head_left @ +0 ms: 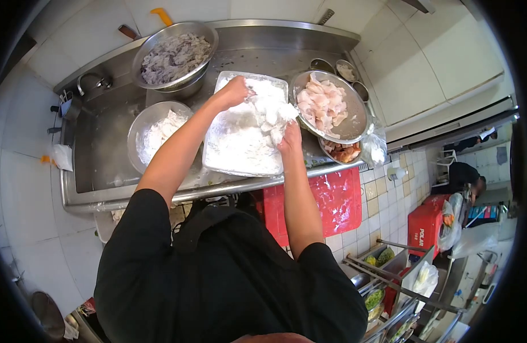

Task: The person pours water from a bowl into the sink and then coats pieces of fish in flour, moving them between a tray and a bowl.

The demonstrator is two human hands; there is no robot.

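Note:
A white rectangular tray (229, 163) holds a layer of white flour, with floured pieces (269, 111) heaped at its right side. Over the tray's upper part is my left hand (236, 92), its fingers bent down at the flour; what they hold, if anything, is hidden. At the tray's right edge my right hand (290, 137) is curled against the floured pieces. A metal bowl of pale raw meat (321, 103) stands just right of the tray. To the left, a bowl (139, 131) contains flour-coated pieces (160, 132).
At the back left, a large metal bowl (209, 37) holds greyish stuff. Small metal cups (361, 91) and a bowl of reddish meat (343, 151) stand right. A red board (343, 197) lies below the sink edge. A person (463, 174) is far right.

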